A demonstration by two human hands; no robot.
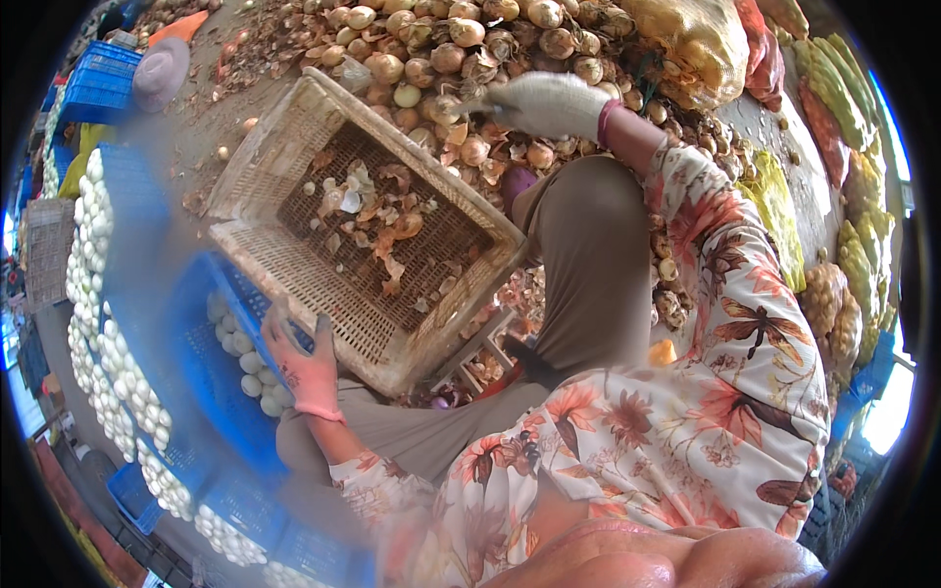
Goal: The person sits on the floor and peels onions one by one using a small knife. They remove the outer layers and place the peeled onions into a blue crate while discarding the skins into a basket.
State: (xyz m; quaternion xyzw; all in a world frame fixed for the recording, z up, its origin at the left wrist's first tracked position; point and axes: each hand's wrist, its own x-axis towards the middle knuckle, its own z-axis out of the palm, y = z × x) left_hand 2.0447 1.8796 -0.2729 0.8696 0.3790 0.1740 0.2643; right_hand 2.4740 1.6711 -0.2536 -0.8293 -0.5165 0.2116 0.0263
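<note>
A worn beige plastic crate (470,187) stands tilted before me, with loose onion skins (393,220) and scraps on its slotted bottom. My left hand (305,367), in a coral glove with grey fingertips, grips the crate's rim on its lower left side. Right beside that hand, a blue crate (202,345) holds peeled white onions (251,361). My right hand (548,106), in a whitish glove, reaches over a heap of unpeeled yellow onions (448,59) beyond the crate. Its fingers are blurred, and whether they hold anything is unclear.
Blue crates of peeled onions (121,360) line the left side. A full yellow mesh sack (695,51) stands behind the heap, with more sacks (856,257) along the right. A pale hat (160,73) rests by stacked blue crates (99,81). My bent knee (588,220) borders the beige crate.
</note>
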